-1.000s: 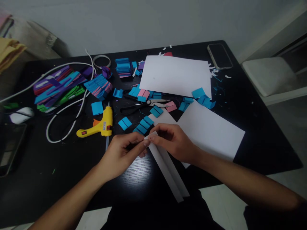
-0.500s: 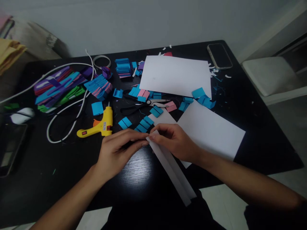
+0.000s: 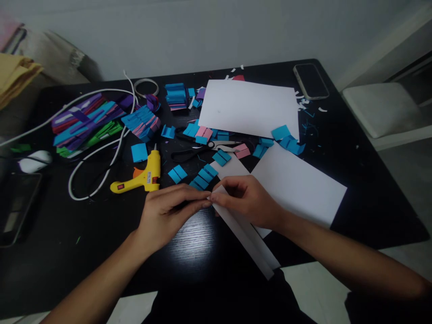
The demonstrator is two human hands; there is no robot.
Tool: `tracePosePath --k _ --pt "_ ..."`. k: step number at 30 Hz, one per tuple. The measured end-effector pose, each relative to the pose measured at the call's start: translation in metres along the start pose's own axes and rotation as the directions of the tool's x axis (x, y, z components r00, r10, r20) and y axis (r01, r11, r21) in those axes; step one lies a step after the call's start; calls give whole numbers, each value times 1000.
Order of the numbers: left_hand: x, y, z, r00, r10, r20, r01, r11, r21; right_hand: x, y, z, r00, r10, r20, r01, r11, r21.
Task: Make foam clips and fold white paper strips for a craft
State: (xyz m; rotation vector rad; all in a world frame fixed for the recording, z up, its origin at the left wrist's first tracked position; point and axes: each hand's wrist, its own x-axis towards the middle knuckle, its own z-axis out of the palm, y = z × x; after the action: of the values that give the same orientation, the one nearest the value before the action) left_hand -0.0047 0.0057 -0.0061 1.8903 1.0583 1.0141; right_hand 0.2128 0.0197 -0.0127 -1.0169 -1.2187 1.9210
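Observation:
A long folded strip of white paper (image 3: 248,240) slants from my fingertips down toward the table's front edge, with a crease along its length. My right hand (image 3: 248,200) pinches its upper end between thumb and fingers. From the other side, my left hand (image 3: 170,211) closes thumb and fingers on the corner of that same end, and the fingertips of both hands meet there. Just beyond lie small folded blue paper pieces (image 3: 204,176). A yellow glue gun (image 3: 148,175) rests left of my left hand.
White sheets (image 3: 249,108) lie at the back, another sheet (image 3: 300,184) at the right. Scissors (image 3: 189,154) sit mid-table among paper pieces. Bundled coloured strips (image 3: 84,119), a white cable (image 3: 70,182) and a mouse (image 3: 35,161) are leftward. A phone (image 3: 310,81) lies back right.
The lower end of the paper strip has risen slightly and shifted right. Both hands keep their pinch at the upper end. The whole view has shifted slightly.

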Motion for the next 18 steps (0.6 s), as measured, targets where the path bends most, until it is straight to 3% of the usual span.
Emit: tracePosePath --k 18 --pt "2 0 0 1000 -16 10 17 1000 -25 0 -3 2 999 -36 -34 33 996 -78"
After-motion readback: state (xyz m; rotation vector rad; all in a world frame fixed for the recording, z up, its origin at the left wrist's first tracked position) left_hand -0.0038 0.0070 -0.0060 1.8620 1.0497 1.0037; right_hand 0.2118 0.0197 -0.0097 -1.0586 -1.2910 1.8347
